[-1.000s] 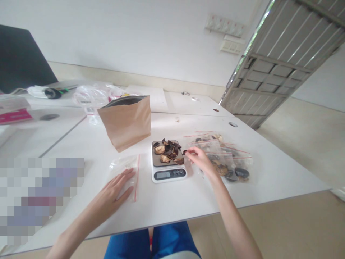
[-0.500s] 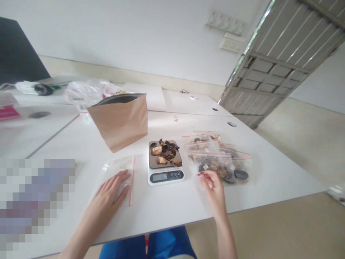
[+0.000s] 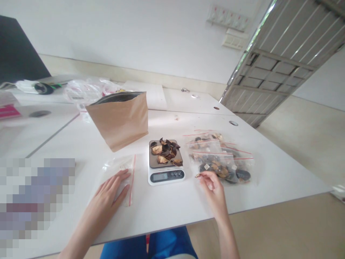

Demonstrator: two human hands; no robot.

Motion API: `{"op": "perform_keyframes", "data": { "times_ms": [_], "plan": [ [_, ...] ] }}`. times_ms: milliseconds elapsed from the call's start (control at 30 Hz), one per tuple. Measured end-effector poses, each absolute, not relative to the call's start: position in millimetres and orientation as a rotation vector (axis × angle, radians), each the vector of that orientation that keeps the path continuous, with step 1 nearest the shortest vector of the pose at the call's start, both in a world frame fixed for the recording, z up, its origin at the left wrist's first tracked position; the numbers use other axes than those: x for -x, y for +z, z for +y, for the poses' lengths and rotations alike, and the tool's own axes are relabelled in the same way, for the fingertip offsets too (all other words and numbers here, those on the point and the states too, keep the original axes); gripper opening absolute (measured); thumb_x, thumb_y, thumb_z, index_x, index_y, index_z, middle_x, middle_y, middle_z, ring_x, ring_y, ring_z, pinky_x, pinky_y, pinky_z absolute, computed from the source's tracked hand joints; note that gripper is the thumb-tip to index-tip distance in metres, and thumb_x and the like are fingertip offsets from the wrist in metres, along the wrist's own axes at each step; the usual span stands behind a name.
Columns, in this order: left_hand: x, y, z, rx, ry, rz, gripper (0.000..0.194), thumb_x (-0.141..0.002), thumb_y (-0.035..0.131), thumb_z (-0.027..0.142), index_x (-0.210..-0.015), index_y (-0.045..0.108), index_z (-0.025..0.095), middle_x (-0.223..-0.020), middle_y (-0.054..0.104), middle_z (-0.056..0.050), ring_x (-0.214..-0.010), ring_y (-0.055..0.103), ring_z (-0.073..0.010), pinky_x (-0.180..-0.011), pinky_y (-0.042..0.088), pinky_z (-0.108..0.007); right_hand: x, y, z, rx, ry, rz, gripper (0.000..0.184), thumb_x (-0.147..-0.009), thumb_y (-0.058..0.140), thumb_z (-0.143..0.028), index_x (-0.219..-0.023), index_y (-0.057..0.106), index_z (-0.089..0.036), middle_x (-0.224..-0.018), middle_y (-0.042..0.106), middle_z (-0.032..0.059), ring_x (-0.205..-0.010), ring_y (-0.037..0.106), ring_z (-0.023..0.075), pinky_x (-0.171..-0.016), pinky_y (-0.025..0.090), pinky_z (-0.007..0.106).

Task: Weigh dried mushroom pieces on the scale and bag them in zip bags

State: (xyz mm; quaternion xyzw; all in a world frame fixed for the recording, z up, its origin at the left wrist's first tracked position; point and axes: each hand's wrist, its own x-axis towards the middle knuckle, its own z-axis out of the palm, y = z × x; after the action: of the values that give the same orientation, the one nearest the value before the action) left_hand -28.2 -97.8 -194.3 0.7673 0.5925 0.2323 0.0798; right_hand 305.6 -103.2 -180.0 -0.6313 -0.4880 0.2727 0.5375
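Kitchen scale [image 3: 165, 176] sits on a white table [image 3: 172, 205], with a pile of dried slices [image 3: 164, 151] on its dark weighing plate, dark skins and pale tan flesh showing. The number on its display is too small to read.

Right of the scale, the right hand [image 3: 212, 187] hovers just off the table, its thumb and forefinger pinched together on a small dried piece [image 3: 198, 175]. Directly beyond that hand lie several filled zip bags [image 3: 221, 165] with red seal strips, overlapping one another and holding more dried slices.

Left of the scale, the left hand [image 3: 109, 190] rests flat and open, fingers slightly apart, pressing on a clear zip bag [image 3: 122, 169] that lies flat with its red seal strip close to the scale.

Behind the scale and to its left, a brown paper pouch [image 3: 118, 122] stands tilted with its top open. Farther back on the same side is a heap of clear plastic bags [image 3: 86, 91]. Well beyond the scale to the right, a grey slatted door [image 3: 272, 64] stands open
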Motion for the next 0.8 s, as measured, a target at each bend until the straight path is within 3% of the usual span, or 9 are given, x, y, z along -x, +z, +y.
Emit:
{"op": "perform_keyframes", "data": {
  "times_ms": [800],
  "plan": [
    [27.5,-196.3,-97.2,-2.324,0.729,1.771,0.043,-0.093,0.035,0.047,-0.123,0.055,0.023,-0.13,0.06,-0.005,-0.122,0.054,-0.023,-0.102,0.044,-0.041,-303.2,-176.7,-105.0,1.531,0.615,-1.217,0.027,-0.075,0.061,-0.045,-0.082,0.061,-0.019,-0.081,0.07,0.0079,-0.072,0.063,0.0197,-0.067,0.05,0.031]
  ]
}}
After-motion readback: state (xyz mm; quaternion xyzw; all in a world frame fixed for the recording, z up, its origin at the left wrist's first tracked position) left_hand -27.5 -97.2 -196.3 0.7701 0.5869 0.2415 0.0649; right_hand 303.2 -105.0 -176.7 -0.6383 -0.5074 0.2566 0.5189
